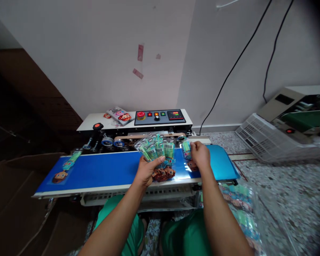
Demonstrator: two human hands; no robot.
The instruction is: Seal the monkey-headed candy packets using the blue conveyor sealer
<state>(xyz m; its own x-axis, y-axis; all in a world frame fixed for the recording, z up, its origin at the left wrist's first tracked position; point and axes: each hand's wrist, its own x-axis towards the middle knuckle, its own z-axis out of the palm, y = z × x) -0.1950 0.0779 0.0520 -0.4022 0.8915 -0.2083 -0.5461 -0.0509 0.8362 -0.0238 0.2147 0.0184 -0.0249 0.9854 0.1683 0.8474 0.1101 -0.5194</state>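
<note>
My left hand (pixel 147 170) is closed on a fanned stack of clear printed packets (pixel 158 153) with green contents and cartoon faces, held above the blue conveyor belt (pixel 104 170) of a band sealer. My right hand (pixel 200 153) is pinched on a single packet (pixel 188 154) and holds it on the belt near the sealer's intake. Another packet (pixel 68 167) lies on the belt at its far left end.
The sealer's control panel (pixel 160 116) has a red button, switches and a lit display. Loose packets (pixel 120 114) rest on the machine top. A pile of packets (pixel 240 206) lies on the floor at my right. Cardboard boxes (pixel 21 199) stand left; a second machine (pixel 290 121) sits right.
</note>
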